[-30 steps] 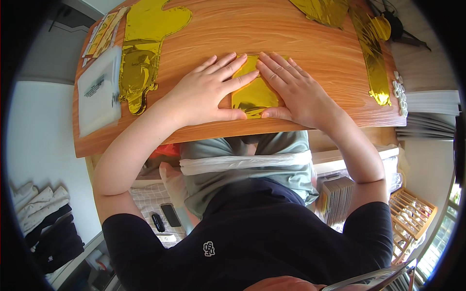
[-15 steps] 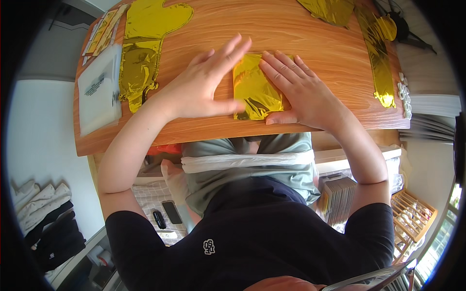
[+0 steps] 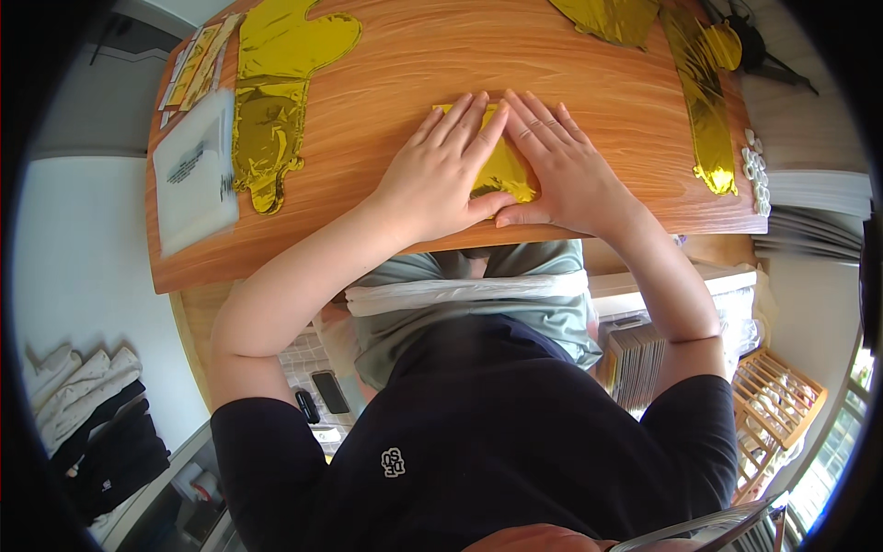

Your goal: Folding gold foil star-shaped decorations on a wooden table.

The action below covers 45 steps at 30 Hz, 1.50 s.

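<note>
Brown, wood-grained table (image 3: 395,60), near edge

A flat, shiny gold foil piece (image 3: 502,170) lies directly under the flattened left hand (image 3: 441,175), which covers more of it, and the right hand (image 3: 570,175), along its right side. Neither grips; its long axis is hidden.

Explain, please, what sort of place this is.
Probably a home room used as a small workspace: flat, shiny gold foil pieces and translucent rectangular plastic bags lie on a brown wood-grain table, while dark and white fabric garments are at the left.
</note>
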Motion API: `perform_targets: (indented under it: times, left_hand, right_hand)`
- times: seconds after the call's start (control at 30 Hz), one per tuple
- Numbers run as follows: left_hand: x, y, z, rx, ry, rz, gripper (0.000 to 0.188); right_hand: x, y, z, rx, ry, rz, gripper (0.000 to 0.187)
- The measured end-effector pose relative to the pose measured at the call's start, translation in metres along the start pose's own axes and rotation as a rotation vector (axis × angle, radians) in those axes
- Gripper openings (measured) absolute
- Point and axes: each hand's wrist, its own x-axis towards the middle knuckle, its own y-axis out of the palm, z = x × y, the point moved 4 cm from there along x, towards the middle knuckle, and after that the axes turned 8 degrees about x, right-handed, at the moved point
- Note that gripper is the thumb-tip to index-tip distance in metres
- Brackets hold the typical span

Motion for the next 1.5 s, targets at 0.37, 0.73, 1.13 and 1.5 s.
perform_targets:
  times: [0.37,0.73,1.13,1.5]
  left_hand:
    - [0.004,-0.002,0.000,0.024,-0.013,0.026,0.104]
    - [0.005,-0.008,0.000,-0.012,-0.018,0.061,0.104]
    - [0.007,-0.009,-0.006,0.054,0.076,0.121,0.078]
    - [0.006,-0.003,-0.002,-0.019,-0.036,0.199,0.072]
  right_hand:
    - [-0.006,-0.021,-0.023,0.163,0.020,0.065,0.114]
    - [-0.004,-0.034,-0.020,0.063,0.127,0.156,0.135]
    - [-0.011,-0.038,-0.028,0.214,0.230,0.116,0.151]
    - [0.032,0.013,0.043,0.236,0.249,-0.321,0.099]
